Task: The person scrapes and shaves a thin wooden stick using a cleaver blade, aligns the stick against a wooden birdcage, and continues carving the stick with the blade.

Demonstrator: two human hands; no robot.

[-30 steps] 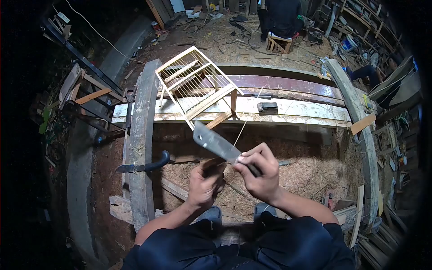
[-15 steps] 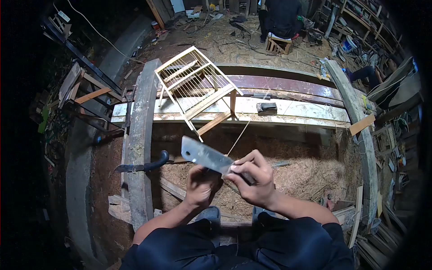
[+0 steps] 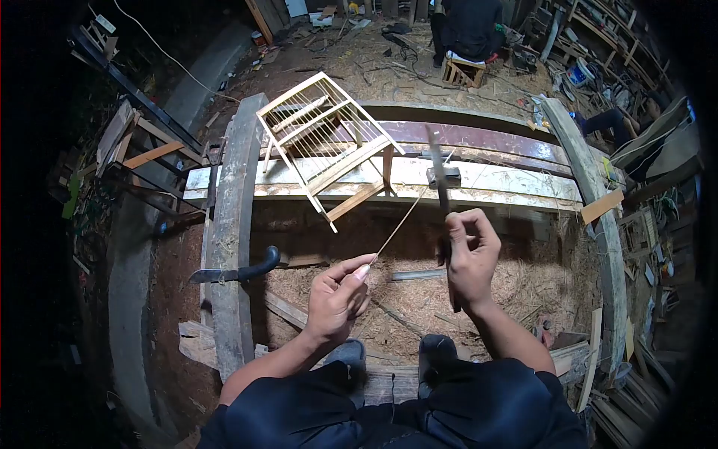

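Note:
My left hand (image 3: 338,299) pinches the near end of a thin stick (image 3: 402,220) between thumb and fingers. The stick slants up and away to the right, towards the bench. In my right hand (image 3: 474,260) is a broad knife (image 3: 438,161), its blade raised and seen nearly edge-on, apart from the stick's near end. Beyond my hands, a light wooden frame with thin bars (image 3: 348,166), like part of a cage, leans on the bench. A dark block-like object (image 3: 454,176) sits on the bench, partly behind the blade.
A knife with a curved black handle (image 3: 258,271) lies across the left beam (image 3: 230,232). Another beam (image 3: 591,179) flanks the right. Shavings (image 3: 493,288) cover the ground. Farther back, a person in dark clothes (image 3: 470,30) sits on a crate; another person's leg (image 3: 609,127) shows at right.
My right hand has moved right and up, turning the blade from broadside to nearly edge-on and away from my left hand. The left hand, still on the stick, is now in plain sight.

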